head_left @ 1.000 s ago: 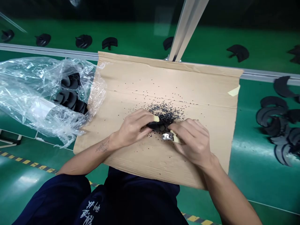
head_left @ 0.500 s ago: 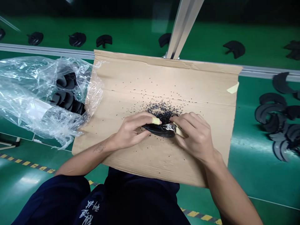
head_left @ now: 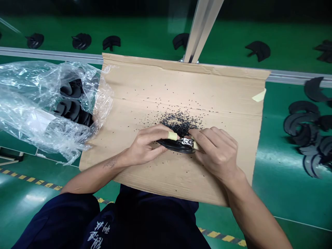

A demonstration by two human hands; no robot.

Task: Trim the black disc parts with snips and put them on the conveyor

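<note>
My left hand grips a black curved plastic part over a sheet of brown cardboard; a yellowish cot covers one fingertip. My right hand holds a small metal cutting tool pressed against the part's upper edge. Just beyond the hands lies a pile of black shavings, scattered across the cardboard. The tool's handle is hidden inside my right fist.
A clear plastic bag holding several black parts lies at the left. More black parts are heaped on the green surface at the right, others sit on the green belt beyond a metal rail. A metal post rises behind the cardboard.
The metal tool has moved from the part's near lower side up to its top edge. Both hands have stayed in nearly the same place.
</note>
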